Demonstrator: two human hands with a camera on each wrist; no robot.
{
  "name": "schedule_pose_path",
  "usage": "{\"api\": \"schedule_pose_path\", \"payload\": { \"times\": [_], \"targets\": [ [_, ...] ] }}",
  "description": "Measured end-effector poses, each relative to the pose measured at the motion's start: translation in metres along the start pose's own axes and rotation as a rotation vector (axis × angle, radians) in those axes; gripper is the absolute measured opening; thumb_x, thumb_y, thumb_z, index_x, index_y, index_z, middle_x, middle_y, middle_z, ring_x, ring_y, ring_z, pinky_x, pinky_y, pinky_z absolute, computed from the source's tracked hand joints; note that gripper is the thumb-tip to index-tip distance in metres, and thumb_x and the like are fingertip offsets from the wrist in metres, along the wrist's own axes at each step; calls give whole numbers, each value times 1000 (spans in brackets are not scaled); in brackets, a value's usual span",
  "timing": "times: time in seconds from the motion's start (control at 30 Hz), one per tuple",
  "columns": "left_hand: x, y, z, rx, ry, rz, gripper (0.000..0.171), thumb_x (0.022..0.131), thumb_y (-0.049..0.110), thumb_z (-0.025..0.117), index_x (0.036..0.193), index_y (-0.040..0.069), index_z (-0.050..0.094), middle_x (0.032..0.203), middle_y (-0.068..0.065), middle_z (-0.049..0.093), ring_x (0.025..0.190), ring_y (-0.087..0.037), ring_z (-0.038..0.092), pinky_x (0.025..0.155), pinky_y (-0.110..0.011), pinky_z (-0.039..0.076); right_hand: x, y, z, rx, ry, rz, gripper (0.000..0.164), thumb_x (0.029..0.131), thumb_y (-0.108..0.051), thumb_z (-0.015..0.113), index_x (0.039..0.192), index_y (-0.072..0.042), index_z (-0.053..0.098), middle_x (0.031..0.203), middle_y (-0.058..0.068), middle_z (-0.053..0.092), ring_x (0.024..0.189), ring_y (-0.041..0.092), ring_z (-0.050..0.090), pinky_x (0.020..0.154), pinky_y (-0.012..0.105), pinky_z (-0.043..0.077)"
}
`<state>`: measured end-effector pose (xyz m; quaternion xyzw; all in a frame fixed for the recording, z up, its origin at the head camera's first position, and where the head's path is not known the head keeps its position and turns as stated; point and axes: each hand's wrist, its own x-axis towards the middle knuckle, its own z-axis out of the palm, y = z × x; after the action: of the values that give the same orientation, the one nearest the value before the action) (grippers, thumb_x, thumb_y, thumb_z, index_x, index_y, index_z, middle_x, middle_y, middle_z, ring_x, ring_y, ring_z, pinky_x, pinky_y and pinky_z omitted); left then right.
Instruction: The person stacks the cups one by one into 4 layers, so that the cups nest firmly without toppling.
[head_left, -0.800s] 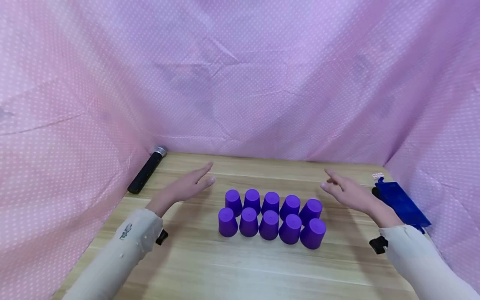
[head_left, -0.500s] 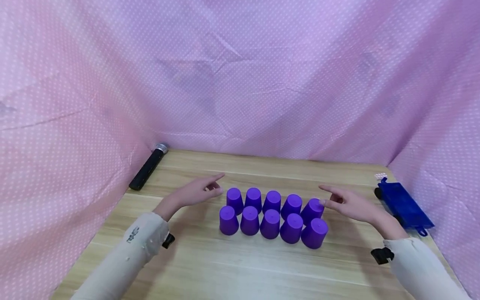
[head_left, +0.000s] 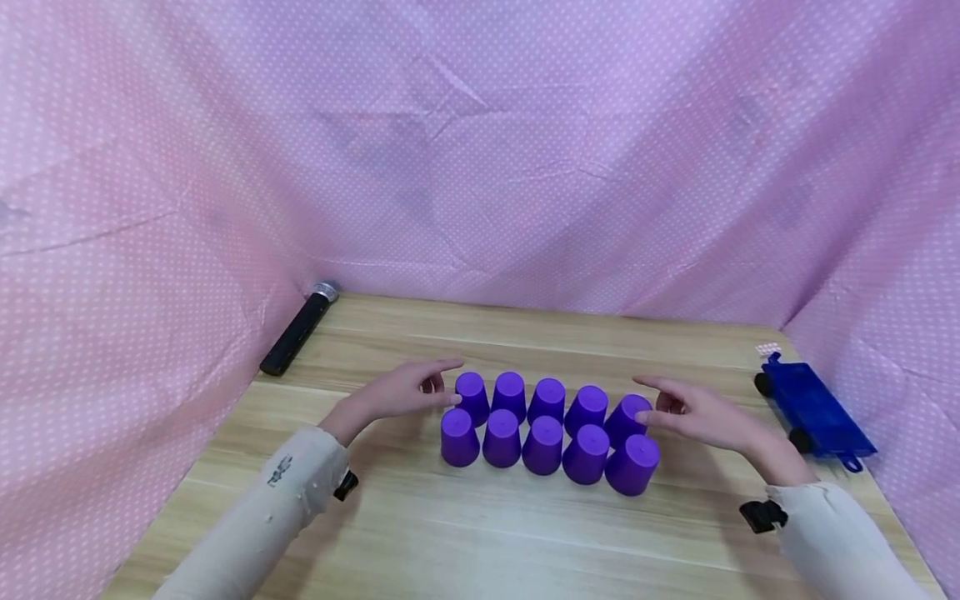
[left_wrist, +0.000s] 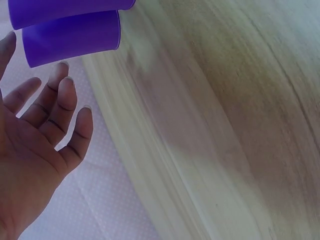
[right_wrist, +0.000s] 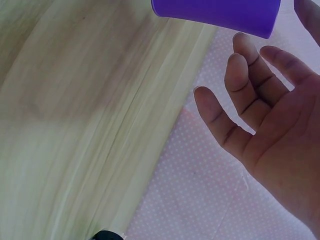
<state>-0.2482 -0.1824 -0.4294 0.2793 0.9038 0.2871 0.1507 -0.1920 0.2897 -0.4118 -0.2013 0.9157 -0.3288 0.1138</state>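
Note:
Several purple cups (head_left: 542,450) stand upside down in a front and a back row in the middle of the table. My left hand (head_left: 401,392) is beside the back row's left-end cup (head_left: 472,400), its thumb tip right at the cup's side and its fingers loosely bent. At the opposite end, my right hand (head_left: 697,412) spreads thumb and forefinger about the back row's right-end cup (head_left: 626,425); the thumb overlaps that cup in the head view. Both wrist views show loosely bent fingers holding nothing, close to a purple cup (left_wrist: 70,40) on the left and a purple cup (right_wrist: 220,17) on the right.
A black microphone (head_left: 296,333) with a silver head lies at the table's left edge. On the right edge sits a blue wheeled toy trailer (head_left: 817,412). Pink dotted cloth (head_left: 480,183) hangs behind and along both sides of the wooden table (head_left: 465,533).
Both hands have come inward and down from beyond the rows to the end cups, with their fingers bending more. The cups keep their arrangement; the head view has shifted slightly.

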Motion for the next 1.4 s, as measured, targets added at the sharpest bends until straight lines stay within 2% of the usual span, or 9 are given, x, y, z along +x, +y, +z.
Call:
{"api": "schedule_pose_path", "payload": {
  "times": [0.23, 0.4, 0.5, 0.63, 1.1, 1.27, 1.4],
  "targets": [
    [3, 0, 3, -1, -1, -10, 69, 91, 49, 70, 149, 19, 48, 98, 5, 66, 90, -12, 59, 79, -31, 49, 3, -1, 2, 2, -22, 7, 65, 91, -37, 73, 144, -5, 51, 80, -1, 56, 66, 7, 49, 56, 24, 41],
    [6, 3, 3, 7, -7, 9, 69, 90, 49, 71, 148, 18, 50, 92, 6, 64, 85, -11, 58, 75, -30, 48, 5, 0, 3, -7, -35, -15, 65, 91, -37, 73, 142, -3, 52, 79, -1, 55, 66, 8, 48, 56, 25, 41],
    [8, 5, 3, 18, -12, 21, 68, 89, 52, 70, 145, 18, 52, 89, 7, 63, 82, -10, 57, 73, -28, 48, 6, 2, 4, -20, -33, -8, 64, 90, -38, 74, 140, -3, 55, 78, -2, 55, 66, 7, 48, 57, 24, 41],
    [12, 7, 2, 31, -19, 35, 61, 91, 49, 70, 142, 20, 55, 87, 7, 63, 80, -10, 57, 71, -27, 48, 7, 4, 5, -41, -30, 22, 64, 89, -41, 74, 139, -5, 56, 79, -3, 55, 66, 7, 49, 57, 24, 41],
    [20, 13, -1, 47, -45, 20, 50, 90, 45, 72, 133, 23, 59, 86, 6, 62, 76, -10, 56, 69, -28, 48, 6, 3, 5, -52, -45, -18, 63, 88, -39, 76, 137, -4, 57, 81, -2, 56, 70, 7, 50, 60, 24, 42],
    [23, 14, -4, 77, -45, 29, 50, 91, 45, 71, 133, 21, 60, 87, 6, 63, 78, -10, 57, 71, -28, 48, 8, 3, 5, -59, -40, -8, 63, 87, -39, 76, 137, -5, 57, 83, -2, 56, 72, 7, 50, 62, 24, 42],
    [28, 14, -14, 93, -36, 34, 51, 91, 44, 72, 134, 19, 60, 86, 6, 63, 77, -10, 56, 70, -29, 47, 10, 3, 6, -53, -46, 7, 64, 87, -41, 77, 137, -5, 58, 83, -1, 56, 72, 9, 50, 62, 24, 42]
  ]
}}
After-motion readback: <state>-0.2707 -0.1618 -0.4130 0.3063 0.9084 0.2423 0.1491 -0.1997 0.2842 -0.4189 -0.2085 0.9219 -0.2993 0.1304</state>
